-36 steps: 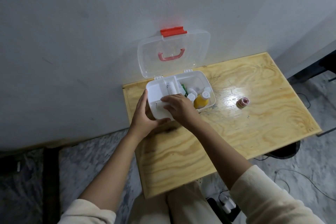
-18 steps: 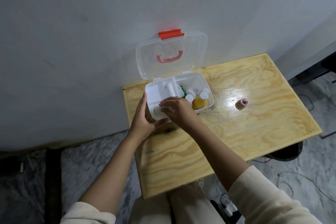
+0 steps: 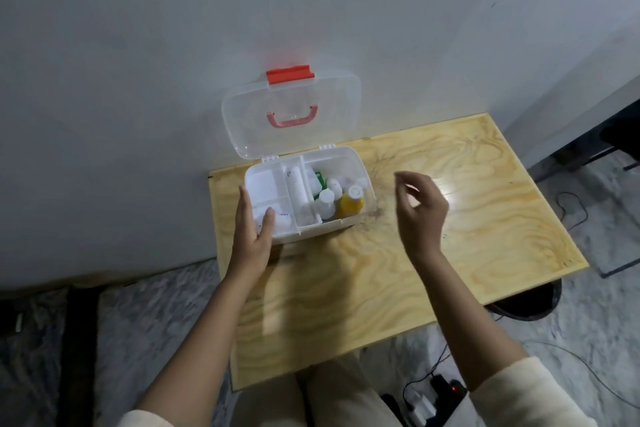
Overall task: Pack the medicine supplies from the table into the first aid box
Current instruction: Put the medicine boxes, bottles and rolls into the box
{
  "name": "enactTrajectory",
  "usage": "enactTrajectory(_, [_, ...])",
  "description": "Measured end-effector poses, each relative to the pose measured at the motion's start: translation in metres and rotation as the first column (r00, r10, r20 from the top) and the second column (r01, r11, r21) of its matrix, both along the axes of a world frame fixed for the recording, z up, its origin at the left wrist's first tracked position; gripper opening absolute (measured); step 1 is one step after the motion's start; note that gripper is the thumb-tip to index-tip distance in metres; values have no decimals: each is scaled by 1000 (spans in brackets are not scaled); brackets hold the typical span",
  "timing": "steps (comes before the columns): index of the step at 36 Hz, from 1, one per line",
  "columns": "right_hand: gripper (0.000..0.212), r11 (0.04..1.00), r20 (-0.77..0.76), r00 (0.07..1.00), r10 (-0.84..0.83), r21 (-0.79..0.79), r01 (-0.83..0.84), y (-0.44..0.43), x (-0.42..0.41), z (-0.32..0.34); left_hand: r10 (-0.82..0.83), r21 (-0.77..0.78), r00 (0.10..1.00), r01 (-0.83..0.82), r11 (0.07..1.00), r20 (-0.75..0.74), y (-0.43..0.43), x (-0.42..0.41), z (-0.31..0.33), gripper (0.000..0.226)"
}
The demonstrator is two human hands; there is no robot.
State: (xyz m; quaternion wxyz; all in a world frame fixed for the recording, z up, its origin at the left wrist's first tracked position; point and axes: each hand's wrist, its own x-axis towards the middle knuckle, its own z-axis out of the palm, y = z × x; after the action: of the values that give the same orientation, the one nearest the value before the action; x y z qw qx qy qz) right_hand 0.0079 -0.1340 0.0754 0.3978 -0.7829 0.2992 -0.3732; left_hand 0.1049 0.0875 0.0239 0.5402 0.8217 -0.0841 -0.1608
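The white first aid box (image 3: 349, 156) stands open at the table's back left, its clear lid (image 3: 291, 114) with a red latch leaning on the wall. Inside are a yellow bottle (image 3: 350, 207), white bottles (image 3: 326, 202), a green packet (image 3: 320, 179), a white roll (image 3: 295, 184) and a small white item (image 3: 283, 219) in the front-left compartment. My left hand (image 3: 251, 236) grips the box's front-left corner, thumb over the rim. My right hand (image 3: 420, 211) hovers over the table right of the box, fingers loosely curled and apart, holding nothing.
The plywood table (image 3: 485, 218) stands against a grey wall, its edges close on the left and front. The floor beyond the right edge carries cables (image 3: 571, 208), and a power strip (image 3: 436, 392) lies near my knees. No tape roll shows; my right hand covers that part of the table.
My right hand has left the box's front-left compartment and swung right over the table, leaving a small white item in it. The left hand stays on the box. The tape roll is out of sight.
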Motion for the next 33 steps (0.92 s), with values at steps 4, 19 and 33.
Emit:
enactTrajectory(4, [20, 979, -183, 968, -174, 72, 190, -46, -20, -34, 85, 30, 996, -86, 996, 38, -8, -2, -9, 58])
enactTrajectory(19, [47, 958, -517, 806, 288, 155, -243, -79, 1, -96, 200, -9, 980, -200, 980, 9, -17, -12, -8, 61])
enactTrajectory(33, [58, 672, -412, 579, 703, 122, -730, -79, 58, -98, 191, 34, 981, -193, 981, 42, -17, -9, -10, 61])
